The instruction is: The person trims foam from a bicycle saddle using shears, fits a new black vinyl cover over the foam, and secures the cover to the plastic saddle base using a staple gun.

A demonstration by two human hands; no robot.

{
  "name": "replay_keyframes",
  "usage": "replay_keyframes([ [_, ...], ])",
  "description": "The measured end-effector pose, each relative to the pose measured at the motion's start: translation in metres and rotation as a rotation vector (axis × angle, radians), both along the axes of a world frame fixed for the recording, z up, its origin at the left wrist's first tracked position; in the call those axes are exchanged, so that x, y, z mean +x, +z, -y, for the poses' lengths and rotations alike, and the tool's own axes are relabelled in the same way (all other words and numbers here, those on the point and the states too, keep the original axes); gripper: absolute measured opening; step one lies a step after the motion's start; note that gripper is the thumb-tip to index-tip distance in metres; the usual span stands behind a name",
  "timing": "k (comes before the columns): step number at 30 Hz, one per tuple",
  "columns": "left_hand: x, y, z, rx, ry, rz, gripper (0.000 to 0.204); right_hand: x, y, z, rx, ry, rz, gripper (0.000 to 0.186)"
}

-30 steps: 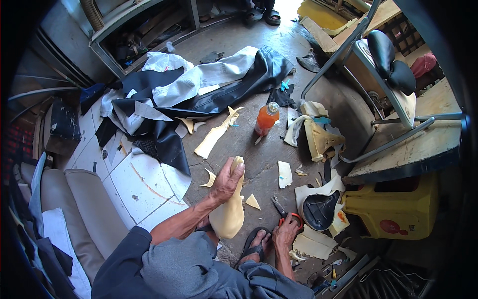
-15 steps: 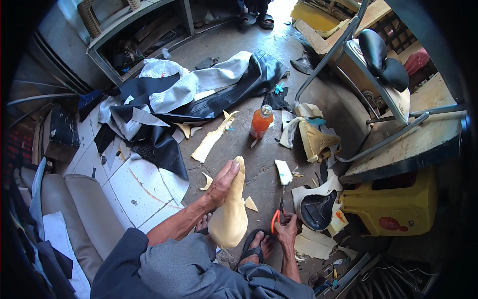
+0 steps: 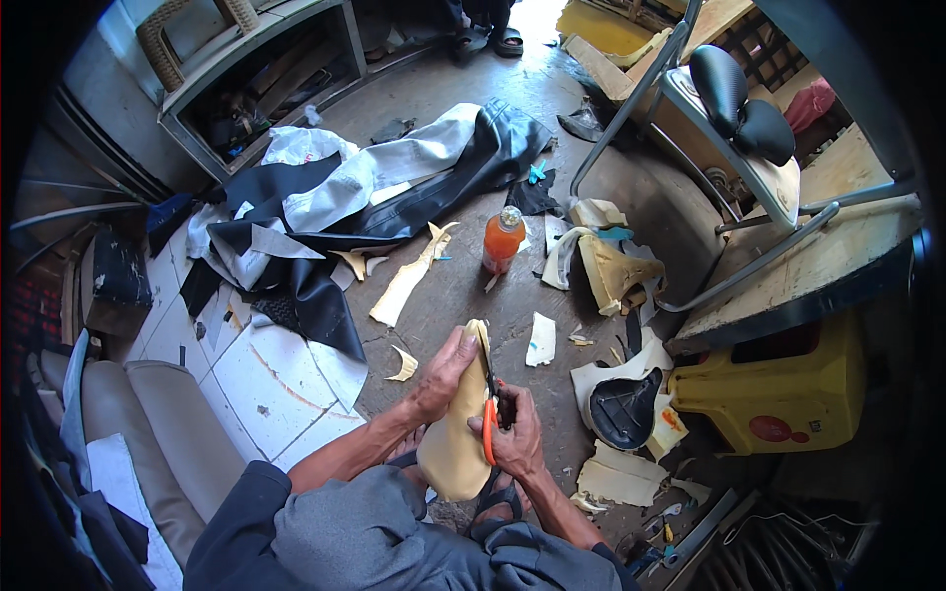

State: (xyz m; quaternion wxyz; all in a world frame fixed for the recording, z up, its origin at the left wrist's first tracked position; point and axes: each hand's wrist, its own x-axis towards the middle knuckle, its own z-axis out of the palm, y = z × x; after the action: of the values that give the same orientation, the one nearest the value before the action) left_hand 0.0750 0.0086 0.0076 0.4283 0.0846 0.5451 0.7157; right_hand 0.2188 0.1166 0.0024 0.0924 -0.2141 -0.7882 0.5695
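Gripping a smooth, pale-yellow foam pad (image 3: 450, 461), rounded and bulging below, narrowing to a slim tip above, in the left hand (image 3: 445, 379), just ahead of the lap and over the floor. Left thumb pressed along the upper face, fingers clamped round the narrow part. In the right hand (image 3: 515, 433), orange-handled scissors (image 3: 489, 435), fingers clamped on the grips; dark metal blades along the pad's right edge near the tip, too small to tell how far parted.

Beyond the tip, bare grey concrete floor (image 3: 510, 325), open as far as an upright bottle (image 3: 503, 241) of orange-red liquid. Leftward, a long ragged foam strip (image 3: 402, 294) and a small curved offcut (image 3: 402, 365); rightward, a flat pale offcut (image 3: 541, 339).

Farther off, a crumpled heap of glossy black leatherette (image 3: 424, 214) with whitish backing, partly over white tiles (image 3: 286, 369). Crowding the right side, a dished black shell (image 3: 623, 411), a hollow moulded foam piece (image 3: 613, 271) and a yellow plastic stool (image 3: 833, 394). Close on the left, a taupe padded cushion (image 3: 187, 404).
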Motion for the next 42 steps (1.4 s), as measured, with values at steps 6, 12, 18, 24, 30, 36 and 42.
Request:
replay_keyframes([
  [6,0.002,-0.001,0.000,-0.048,-0.021,-0.073,0.044,0.005,-0.005,-0.006,0.008,-0.012,0.009,0.060],
  [12,-0.004,-0.012,0.009,-0.216,-0.035,-0.362,0.046,0.009,0.000,-0.023,0.040,0.074,0.091,0.055],
  [18,-0.007,-0.002,0.010,-0.367,-0.063,-0.545,0.041,0.004,0.011,-0.019,0.071,0.084,-0.043,0.058],
  [24,-0.005,0.005,0.010,-0.393,-0.080,-0.584,0.044,0.009,0.009,-0.022,0.008,0.078,-0.006,0.050],
  [30,-0.009,0.010,0.014,-0.419,-0.118,-0.601,0.049,0.012,0.011,-0.032,0.045,0.112,0.034,0.050],
  [36,-0.009,0.011,0.014,-0.399,-0.104,-0.604,0.050,0.004,0.021,-0.024,0.044,0.066,-0.073,0.052],
  [42,-0.008,0.011,0.013,-0.414,-0.106,-0.602,0.048,0.015,0.007,-0.033,0.139,0.128,-0.010,0.054],
])
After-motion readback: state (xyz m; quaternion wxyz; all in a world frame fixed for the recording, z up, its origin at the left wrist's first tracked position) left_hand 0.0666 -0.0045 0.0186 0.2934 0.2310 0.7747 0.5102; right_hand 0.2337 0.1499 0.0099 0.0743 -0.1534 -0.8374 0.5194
